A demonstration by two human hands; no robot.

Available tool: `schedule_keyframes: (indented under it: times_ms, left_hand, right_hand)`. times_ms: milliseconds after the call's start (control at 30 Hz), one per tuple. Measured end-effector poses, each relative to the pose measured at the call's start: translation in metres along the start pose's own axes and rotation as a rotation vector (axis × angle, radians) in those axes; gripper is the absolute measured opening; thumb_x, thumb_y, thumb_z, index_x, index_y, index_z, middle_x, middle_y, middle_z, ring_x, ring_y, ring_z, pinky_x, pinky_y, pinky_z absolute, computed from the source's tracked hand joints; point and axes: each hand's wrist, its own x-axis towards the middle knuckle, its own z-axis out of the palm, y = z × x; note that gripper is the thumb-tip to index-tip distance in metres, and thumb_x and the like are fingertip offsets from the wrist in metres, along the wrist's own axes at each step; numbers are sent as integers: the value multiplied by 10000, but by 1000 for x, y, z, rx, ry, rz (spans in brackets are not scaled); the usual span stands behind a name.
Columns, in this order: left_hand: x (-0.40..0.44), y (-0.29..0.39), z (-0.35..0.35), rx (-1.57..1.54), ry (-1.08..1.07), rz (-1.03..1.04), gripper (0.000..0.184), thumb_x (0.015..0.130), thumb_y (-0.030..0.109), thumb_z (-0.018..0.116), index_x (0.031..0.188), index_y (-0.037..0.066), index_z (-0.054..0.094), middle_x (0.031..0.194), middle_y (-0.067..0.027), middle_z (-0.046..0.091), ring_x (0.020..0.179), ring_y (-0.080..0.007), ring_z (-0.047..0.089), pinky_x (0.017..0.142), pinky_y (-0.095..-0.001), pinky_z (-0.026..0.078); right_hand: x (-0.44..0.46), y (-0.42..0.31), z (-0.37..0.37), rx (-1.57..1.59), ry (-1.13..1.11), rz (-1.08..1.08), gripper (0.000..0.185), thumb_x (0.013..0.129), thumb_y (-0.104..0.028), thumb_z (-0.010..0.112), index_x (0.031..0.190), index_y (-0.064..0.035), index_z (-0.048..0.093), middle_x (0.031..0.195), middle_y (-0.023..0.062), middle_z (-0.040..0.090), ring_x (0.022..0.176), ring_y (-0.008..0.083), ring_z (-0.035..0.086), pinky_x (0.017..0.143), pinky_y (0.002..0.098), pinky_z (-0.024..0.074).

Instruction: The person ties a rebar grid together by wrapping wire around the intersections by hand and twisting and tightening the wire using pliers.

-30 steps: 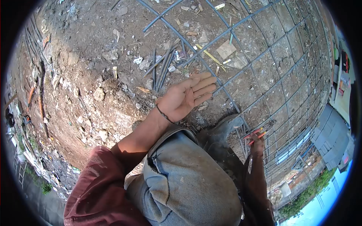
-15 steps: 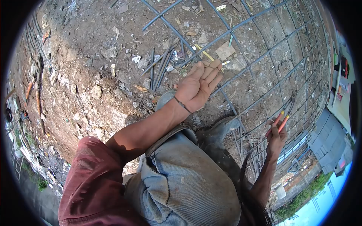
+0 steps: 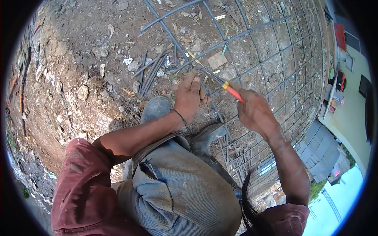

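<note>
My right hand (image 3: 256, 112) is closed around the handles of a pair of pincers (image 3: 234, 93) with red and yellow grips. The jaws reach left to a crossing of the steel bar grid (image 3: 225, 41), right beside my left fingertips. My left hand (image 3: 189, 98) is at that same crossing, thumb and forefinger pinched together. Whatever lies between those fingers is too small to make out. The other left fingers curl under the bar.
Several short cut bars (image 3: 151, 72) lie on the dirt left of the grid. A flat tile-like piece (image 3: 217, 60) rests beneath the mesh. My boots (image 3: 156, 109) stand close to the grid's near edge. Grey blocks (image 3: 318, 151) are stacked at the right.
My right hand has swung the pincers leftward and up to the bar crossing. My left hand, palm up with loosely curled fingers before, has turned over and pinched at the crossing.
</note>
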Motion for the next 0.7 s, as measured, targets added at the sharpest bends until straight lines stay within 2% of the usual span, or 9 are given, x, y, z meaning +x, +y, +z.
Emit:
schedule_keyframes:
  times_ms: [67,100,133,367,500,600,667,700]
  left_hand:
    - [-1,0,0,-3,15,-46,547,1136,227,383,1630,67,212,691,9,462,605,-107,479,704,-350,560]
    - [1,1,-3,16,-21,-58,586,1131,214,390,1645,69,148,715,2,496,623,-113,518,755,-364,583]
    - [0,4,-3,4,-10,-41,586,1131,214,390,1645,69,148,715,2,496,623,-113,518,755,-364,583]
    - [3,3,-4,17,-4,-58,531,1124,201,411,1598,7,270,726,-14,540,628,-123,564,769,-382,616]
    - [-1,5,-1,87,21,-28,442,1126,200,411,1511,-16,396,729,-15,544,638,-118,572,782,-381,622]
    - [-1,2,0,20,17,-35,434,1128,200,407,1507,-12,402,737,-15,546,647,-116,569,795,-383,622]
    - [0,0,-3,9,2,-50,443,1128,198,404,1522,-6,388,740,-16,546,651,-115,568,803,-386,621]
    - [2,0,-5,-1,-15,-64,454,1129,196,402,1537,-1,373,743,-17,546,655,-114,567,811,-388,620]
  right_hand:
    - [1,-4,12,125,39,4,598,844,-5,575,1441,-19,534,980,267,682,975,438,636,893,495,507]
    - [2,-5,15,106,41,-19,598,844,-5,575,1441,-19,534,980,267,682,975,438,636,893,495,507]
    - [1,-7,19,117,45,-11,616,841,2,572,1455,-19,521,987,278,677,988,443,629,899,496,508]
    - [-2,-29,8,147,-15,64,679,830,27,558,1503,-22,475,1084,304,672,1080,489,594,970,490,501]
    - [3,-30,5,76,0,45,666,855,19,563,1511,-61,482,1031,273,631,998,455,621,924,488,502]
    - [2,-33,2,41,14,4,643,851,15,573,1487,-52,502,1036,292,623,1008,465,613,937,492,499]
    - [-1,-33,1,32,-24,25,666,835,23,568,1492,-4,466,1150,320,662,1116,511,578,1027,498,479]
    - [-2,-32,3,29,-23,23,666,835,23,568,1492,-4,466,1150,320,662,1116,511,578,1027,498,479]
